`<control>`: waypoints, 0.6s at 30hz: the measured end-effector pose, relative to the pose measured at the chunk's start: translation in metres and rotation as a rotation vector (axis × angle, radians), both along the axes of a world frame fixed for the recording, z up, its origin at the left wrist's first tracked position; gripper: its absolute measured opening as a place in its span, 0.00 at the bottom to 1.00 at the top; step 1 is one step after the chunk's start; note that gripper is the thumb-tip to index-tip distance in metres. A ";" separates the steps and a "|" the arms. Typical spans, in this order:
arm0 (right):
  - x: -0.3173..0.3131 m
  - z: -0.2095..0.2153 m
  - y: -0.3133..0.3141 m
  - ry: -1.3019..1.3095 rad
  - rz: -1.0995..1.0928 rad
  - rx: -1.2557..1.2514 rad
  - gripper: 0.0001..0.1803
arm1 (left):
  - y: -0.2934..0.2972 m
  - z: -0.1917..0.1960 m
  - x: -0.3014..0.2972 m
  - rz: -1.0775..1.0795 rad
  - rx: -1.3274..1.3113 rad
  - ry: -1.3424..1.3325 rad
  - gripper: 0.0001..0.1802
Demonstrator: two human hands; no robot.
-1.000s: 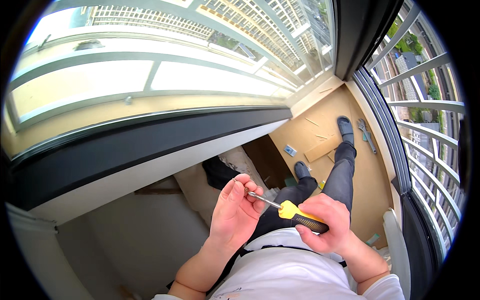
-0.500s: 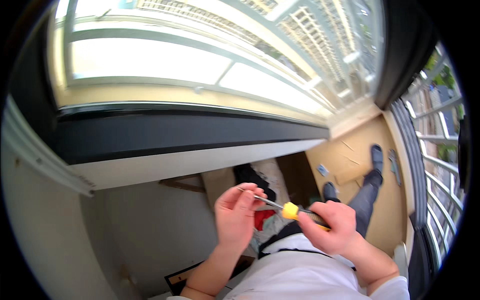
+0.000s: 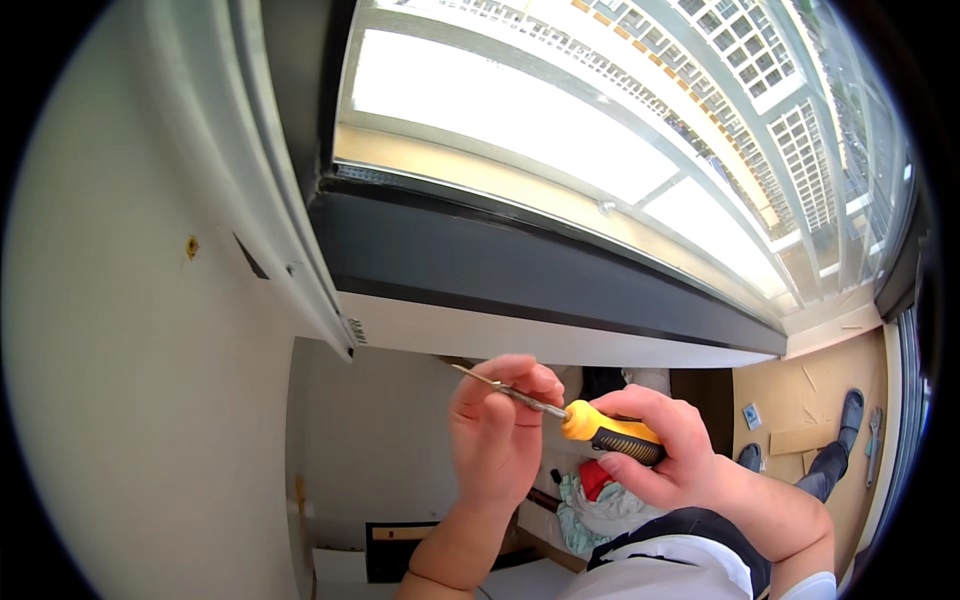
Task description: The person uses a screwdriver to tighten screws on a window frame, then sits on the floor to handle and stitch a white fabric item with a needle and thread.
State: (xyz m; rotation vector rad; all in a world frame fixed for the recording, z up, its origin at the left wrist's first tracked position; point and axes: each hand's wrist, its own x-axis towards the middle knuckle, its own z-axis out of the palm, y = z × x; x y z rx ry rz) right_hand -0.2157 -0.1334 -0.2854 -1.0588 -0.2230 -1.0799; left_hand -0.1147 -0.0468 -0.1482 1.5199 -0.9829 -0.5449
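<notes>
My right hand is wrapped round the yellow and black handle of a screwdriver, whose metal shaft points up and to the left. At the shaft's far end, my left hand pinches a thin, pointed, brass-coloured screw between thumb and fingers. Screw and shaft lie roughly in one line; the fingers partly cover where they meet. Both hands are in the air, below the dark window frame. To their left, the white wall has a small yellowish plug or hole in it.
A white vertical frame strip runs down beside the window. Below my hands lie red cloth and pale crumpled fabric. On the tan floor at right are slippered feet, a grey wrench-like tool, a small blue packet and cardboard.
The view has swung left, bringing more of the wall into sight. My hands have come nearer the camera with the screwdriver, and the screw now shows more clearly past the left fingers.
</notes>
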 end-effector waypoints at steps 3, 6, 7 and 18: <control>0.010 0.011 -0.010 -0.085 -0.049 -0.010 0.25 | -0.007 0.017 0.003 -0.020 0.017 -0.034 0.38; 0.010 0.030 -0.025 -0.173 -0.098 -0.040 0.26 | 0.007 0.034 0.003 0.138 -0.051 0.063 0.38; 0.012 0.034 -0.030 -0.187 -0.111 -0.051 0.26 | 0.019 0.033 0.008 0.292 -0.102 0.077 0.39; 0.030 0.056 -0.055 -0.267 -0.188 -0.092 0.27 | 0.036 0.077 0.059 0.598 -0.315 -0.293 0.27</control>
